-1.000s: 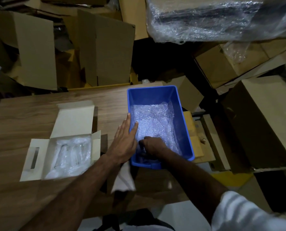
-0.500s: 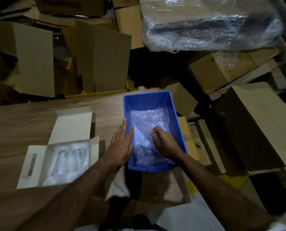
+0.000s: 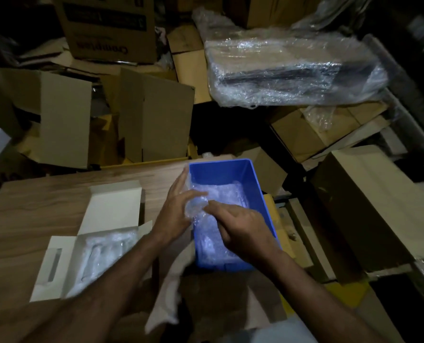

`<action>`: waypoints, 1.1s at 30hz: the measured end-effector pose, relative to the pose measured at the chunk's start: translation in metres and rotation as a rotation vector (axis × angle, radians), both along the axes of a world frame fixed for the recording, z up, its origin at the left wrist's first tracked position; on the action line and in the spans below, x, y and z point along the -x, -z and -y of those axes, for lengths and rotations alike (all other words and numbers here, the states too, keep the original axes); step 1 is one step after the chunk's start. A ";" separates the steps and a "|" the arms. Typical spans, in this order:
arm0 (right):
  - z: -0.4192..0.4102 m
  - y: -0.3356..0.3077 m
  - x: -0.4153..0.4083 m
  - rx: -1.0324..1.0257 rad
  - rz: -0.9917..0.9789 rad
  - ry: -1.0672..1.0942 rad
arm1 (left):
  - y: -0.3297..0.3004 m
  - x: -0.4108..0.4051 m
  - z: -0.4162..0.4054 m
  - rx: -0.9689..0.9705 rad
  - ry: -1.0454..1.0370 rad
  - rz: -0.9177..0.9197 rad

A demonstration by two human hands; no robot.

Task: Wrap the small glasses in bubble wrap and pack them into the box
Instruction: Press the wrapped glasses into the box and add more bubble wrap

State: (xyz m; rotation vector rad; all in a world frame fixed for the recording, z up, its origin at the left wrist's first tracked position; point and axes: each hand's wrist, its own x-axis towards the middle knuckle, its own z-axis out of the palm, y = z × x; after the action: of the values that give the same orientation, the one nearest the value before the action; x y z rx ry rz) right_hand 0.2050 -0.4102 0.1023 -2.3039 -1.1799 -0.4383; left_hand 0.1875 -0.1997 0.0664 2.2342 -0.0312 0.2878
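- Nearest the camera, two bare forearms reach forward over a wood-grain table; a pale sheet of paper or cloth hangs off its near edge, between the arms.
- To the left, a white cardboard box lies open with its flaps spread, its long axis running toward the lower left. Inside it lie bundles of crinkled bubble wrap; the glasses within are too blurred to make out.
- The left hand is at the left rim of a blue plastic bin, fingers loosely curved round a small clear bundle that looks like bubble wrap. Half a second ago this hand lay flat against the bin's outer wall.
- The right hand reaches over the bin, fingers curled, fingertips meeting the same bundle; I cannot tell whether it pinches it. A second ago it was deep in the bin's near corner.
- The bin is rectangular and smooth-walled, its long axis running away from the person, and lined with shiny bubble wrap.
- Beyond the table, brown cardboard cartons stand and lie in heaps.
- Farthest, upper right, a long dark item sealed in glossy plastic film rests on the cartons.
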 end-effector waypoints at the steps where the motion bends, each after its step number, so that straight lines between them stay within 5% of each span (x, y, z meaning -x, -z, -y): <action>1: 0.000 -0.009 0.005 -0.040 -0.007 0.012 | -0.009 0.002 -0.010 -0.024 0.042 0.048; 7: -0.020 -0.016 0.021 0.230 -0.147 0.042 | -0.057 0.053 -0.065 -0.018 0.102 0.145; 14: -0.098 -0.054 0.035 0.198 0.096 -0.117 | -0.074 0.118 -0.133 -0.437 0.089 0.286; 16: -0.115 -0.069 0.037 0.128 0.109 -0.187 | -0.077 0.136 -0.150 -0.387 0.073 0.279; 18: -0.129 -0.086 0.039 -0.041 -0.096 -0.209 | -0.079 0.154 -0.162 -0.229 -0.009 0.249; 22: -0.162 -0.104 0.024 -0.463 -1.022 -0.148 | -0.084 0.170 -0.172 0.327 -0.248 0.174; 26: -0.173 -0.070 0.036 -0.554 -1.734 -0.110 | -0.097 0.162 -0.174 0.695 -0.610 0.084; 33: -0.206 -0.032 0.102 -0.497 -1.785 -0.143 | -0.062 0.171 -0.212 0.747 -0.898 -0.165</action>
State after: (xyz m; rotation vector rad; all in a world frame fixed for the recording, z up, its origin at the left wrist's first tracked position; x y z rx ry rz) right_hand 0.1034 -0.2043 0.1338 -1.2367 -0.1822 1.0760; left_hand 0.0166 0.0123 0.1287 1.3930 1.0165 0.4883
